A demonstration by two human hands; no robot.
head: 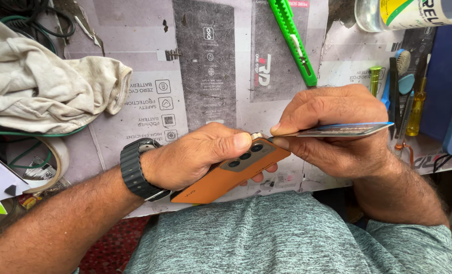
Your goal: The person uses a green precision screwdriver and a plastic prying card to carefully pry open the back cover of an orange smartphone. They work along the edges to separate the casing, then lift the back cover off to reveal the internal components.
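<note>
Gripping an orange phone (226, 178) back side up, the left hand (193, 160) wraps its fingers round the body, thumb pressed near the dark camera panel, just above the person's lap at the table's front edge. The right hand (332, 129) pinches a thin blue-edged plastic card (345, 130) between thumb and curled fingers, the card's tip meeting the phone's top corner. A black watch (138, 175) sits on the left wrist. Printed grey and white packaging sheets (205, 66) cover the table, their panels and small square icons lying upside down to the camera. A green utility knife (293, 40) lies slantwise above the hands. A clear bottle with a yellow, green and white label (413, 12) is cut off at the top edge. Left, a crumpled beige cloth (43, 81) hides part of some green cables. Small tools (406, 96) stand partly hidden behind the right hand, hard to make out, beside a blue tray (446, 81) cut off at the right edge.
</note>
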